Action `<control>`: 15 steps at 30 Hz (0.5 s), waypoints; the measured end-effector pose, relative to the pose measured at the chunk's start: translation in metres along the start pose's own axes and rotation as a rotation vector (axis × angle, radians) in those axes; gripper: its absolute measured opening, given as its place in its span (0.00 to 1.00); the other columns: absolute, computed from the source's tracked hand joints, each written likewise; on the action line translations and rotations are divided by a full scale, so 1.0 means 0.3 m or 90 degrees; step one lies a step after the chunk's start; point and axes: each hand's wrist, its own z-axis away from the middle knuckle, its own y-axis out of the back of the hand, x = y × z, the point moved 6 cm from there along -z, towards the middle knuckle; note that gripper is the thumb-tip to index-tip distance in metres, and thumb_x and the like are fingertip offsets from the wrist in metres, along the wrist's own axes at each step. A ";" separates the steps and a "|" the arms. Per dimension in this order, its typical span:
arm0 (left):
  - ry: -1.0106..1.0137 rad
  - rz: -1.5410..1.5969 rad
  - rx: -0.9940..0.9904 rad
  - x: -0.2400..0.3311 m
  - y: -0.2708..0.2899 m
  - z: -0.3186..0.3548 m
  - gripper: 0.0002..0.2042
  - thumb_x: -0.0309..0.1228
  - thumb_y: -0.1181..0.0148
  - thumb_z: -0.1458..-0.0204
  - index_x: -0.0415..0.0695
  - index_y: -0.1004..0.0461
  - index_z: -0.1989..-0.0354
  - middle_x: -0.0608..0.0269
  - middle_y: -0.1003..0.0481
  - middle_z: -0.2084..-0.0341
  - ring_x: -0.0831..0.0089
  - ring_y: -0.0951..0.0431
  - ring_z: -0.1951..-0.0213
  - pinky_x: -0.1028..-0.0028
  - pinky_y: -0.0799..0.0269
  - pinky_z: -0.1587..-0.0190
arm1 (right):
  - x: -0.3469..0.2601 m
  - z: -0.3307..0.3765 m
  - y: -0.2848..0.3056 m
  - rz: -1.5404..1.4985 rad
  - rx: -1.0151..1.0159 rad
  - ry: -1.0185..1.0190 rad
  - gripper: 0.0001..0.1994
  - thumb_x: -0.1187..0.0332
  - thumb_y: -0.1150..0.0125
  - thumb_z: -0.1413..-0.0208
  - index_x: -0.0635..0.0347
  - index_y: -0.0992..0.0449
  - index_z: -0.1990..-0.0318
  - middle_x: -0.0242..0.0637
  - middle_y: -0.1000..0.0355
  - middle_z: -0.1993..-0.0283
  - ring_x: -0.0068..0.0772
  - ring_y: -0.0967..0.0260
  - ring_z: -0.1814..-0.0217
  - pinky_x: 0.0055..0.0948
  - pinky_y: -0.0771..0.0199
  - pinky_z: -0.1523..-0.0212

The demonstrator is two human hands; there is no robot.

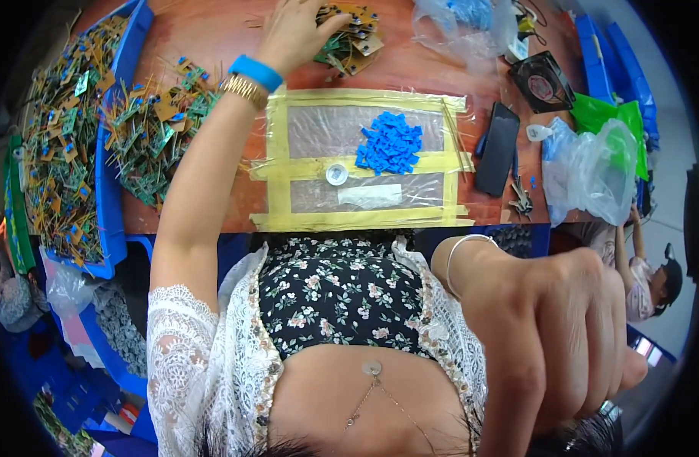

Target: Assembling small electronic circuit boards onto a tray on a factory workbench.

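Note:
My left hand (297,32) reaches to the far edge of the view, beside a stack of small orange-brown and green circuit boards (358,44). Its thumb stands apart from the palm, next to the boards; the other fingers are partly cut off by the upper edge. Close to the camera, at the lower right, my right hand (570,327) is raised with its fingers curled in. Whatever it may hold is hidden. Between my arms, a heap of small blue plastic pieces (390,143) lies on a clear sheet (319,129) edged with yellow tape.
A blue bin (105,206) full of wired boards (67,137) stands at the left, with more boards (155,133) beside it. On the right lie a black phone (498,148), keys (521,199), a fan (542,81) and plastic bags (593,171). Another person (646,282) is at far right.

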 end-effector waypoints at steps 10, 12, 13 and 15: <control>-0.108 0.070 -0.187 -0.052 -0.238 -0.083 0.25 0.50 0.46 0.36 0.41 0.24 0.42 0.45 0.25 0.44 0.50 0.27 0.42 0.60 0.33 0.39 | -0.041 0.009 -0.074 0.146 0.062 0.099 0.25 0.80 0.57 0.32 0.61 0.33 0.87 0.39 0.32 0.81 0.32 0.25 0.76 0.26 0.12 0.58; -0.129 0.105 -0.236 -0.025 -0.253 -0.056 0.24 0.48 0.47 0.36 0.41 0.24 0.42 0.46 0.26 0.43 0.52 0.28 0.41 0.61 0.34 0.37 | -0.043 0.011 -0.076 0.156 0.051 0.138 0.25 0.81 0.57 0.32 0.61 0.33 0.87 0.39 0.33 0.82 0.32 0.25 0.75 0.26 0.12 0.58; -0.130 0.103 -0.236 0.005 -0.243 -0.044 0.24 0.48 0.47 0.36 0.41 0.24 0.42 0.46 0.26 0.43 0.52 0.28 0.41 0.61 0.34 0.37 | -0.037 0.011 -0.085 0.138 0.014 0.131 0.26 0.80 0.57 0.31 0.60 0.34 0.87 0.38 0.34 0.82 0.32 0.25 0.76 0.26 0.12 0.58; -0.125 0.040 -0.227 0.063 -0.222 -0.010 0.23 0.47 0.47 0.35 0.42 0.24 0.41 0.47 0.27 0.42 0.51 0.28 0.40 0.60 0.34 0.37 | -0.039 0.017 -0.100 0.125 -0.021 0.125 0.26 0.79 0.58 0.31 0.59 0.36 0.88 0.37 0.35 0.83 0.32 0.26 0.76 0.26 0.12 0.58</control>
